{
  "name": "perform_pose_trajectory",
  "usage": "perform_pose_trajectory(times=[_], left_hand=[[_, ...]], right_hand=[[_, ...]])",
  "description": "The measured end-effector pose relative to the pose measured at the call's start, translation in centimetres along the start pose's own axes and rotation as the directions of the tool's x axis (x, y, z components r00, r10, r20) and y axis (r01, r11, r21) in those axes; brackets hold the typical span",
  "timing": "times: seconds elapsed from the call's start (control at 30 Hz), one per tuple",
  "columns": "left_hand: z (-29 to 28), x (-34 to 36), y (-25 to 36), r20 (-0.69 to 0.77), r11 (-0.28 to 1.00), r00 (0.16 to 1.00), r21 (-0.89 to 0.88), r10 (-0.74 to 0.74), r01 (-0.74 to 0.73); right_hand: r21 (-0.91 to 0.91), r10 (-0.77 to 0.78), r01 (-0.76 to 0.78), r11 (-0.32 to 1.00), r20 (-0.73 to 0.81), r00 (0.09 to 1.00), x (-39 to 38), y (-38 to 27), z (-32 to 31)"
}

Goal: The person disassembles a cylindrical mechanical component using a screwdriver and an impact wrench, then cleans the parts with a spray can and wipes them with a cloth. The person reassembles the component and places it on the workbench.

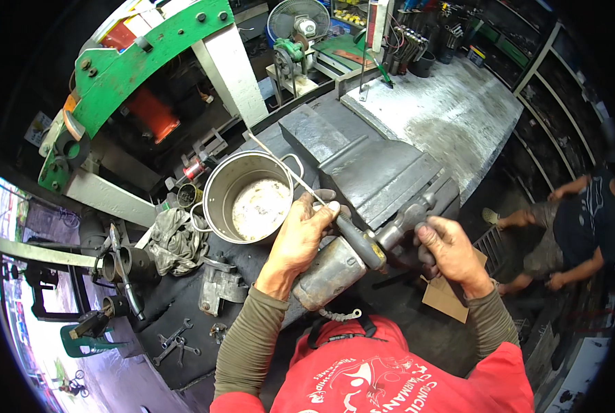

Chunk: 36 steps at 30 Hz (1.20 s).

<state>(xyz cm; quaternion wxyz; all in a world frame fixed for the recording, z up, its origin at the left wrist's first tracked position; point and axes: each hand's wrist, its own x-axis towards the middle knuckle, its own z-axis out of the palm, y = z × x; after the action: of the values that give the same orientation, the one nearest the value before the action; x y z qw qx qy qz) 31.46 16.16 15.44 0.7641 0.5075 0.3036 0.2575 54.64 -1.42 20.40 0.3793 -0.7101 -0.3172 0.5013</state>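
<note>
Our left hand (pixel 299 234) pinches a long-shafted screwdriver (pixel 362 241) between thumb and fingers where shaft meets handle; the pale shaft slants up and away, passing across the near side of the pot (pixel 218 196). Our right hand (pixel 452 253), apart from the left, is curled round what looks like a hammer (pixel 411 217), its metal head between the two hands, just beside the screwdriver's butt. So both tools are in our grip.

For good control, we judge the shaft wants a firm pinch, with its tip clear of the pot's rim, and our left fingers out of the line of the hammer head. A loose wrist on the right should let the head meet things squarely.

Just below the left hand is a grey metal cylinder (pixel 331 272); we cannot tell whether anything clamps it, so it may need steadying. Just beyond the hands stands a big vise (pixel 383 182). Left of our left hand, on the dark surface (pixel 159 303), are a crumpled rag (pixel 176 241) and, farther out, wrenches (pixel 179 342). Well to the right of our right hand is a co-worker (pixel 576 227).
</note>
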Motion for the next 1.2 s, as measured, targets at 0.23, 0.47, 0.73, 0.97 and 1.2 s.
perform_pose_trajectory(times=[0.23, 0.47, 0.73, 0.97, 1.2], left_hand=[[0.1, 0.6, 0.0, -0.023, 1.0, 1.0, -0.026, 0.01, -0.01], [-0.4, 0.7, 0.1, 0.005, 1.0, 1.0, 0.006, 0.004, -0.004], [-0.4, 0.5, -0.1, 0.01, 1.0, 1.0, 0.01, 0.011, -0.011], [-0.8, 0.3, -0.1, 0.058, 0.999, 0.997, -0.005, 0.049, -0.049], [-0.9, -0.3, -0.1, 0.041, 0.998, 0.998, -0.046, 0.043, -0.041]], right_hand=[[0.044, -0.044, 0.043, 0.998, 0.031, 0.999, 0.1, 0.6, 0.4], [0.068, -0.079, 0.076, 0.995, 0.04, 0.996, 0.0, 1.0, 0.8], [0.036, -0.063, 0.062, 0.997, 0.029, 0.998, 0.0, 0.8, 0.8], [0.024, -0.187, 0.187, 0.982, 0.008, 0.982, 0.1, 1.1, 1.3], [0.143, -0.199, 0.227, 0.963, -0.183, 0.963, 0.8, 0.8, 1.3]])
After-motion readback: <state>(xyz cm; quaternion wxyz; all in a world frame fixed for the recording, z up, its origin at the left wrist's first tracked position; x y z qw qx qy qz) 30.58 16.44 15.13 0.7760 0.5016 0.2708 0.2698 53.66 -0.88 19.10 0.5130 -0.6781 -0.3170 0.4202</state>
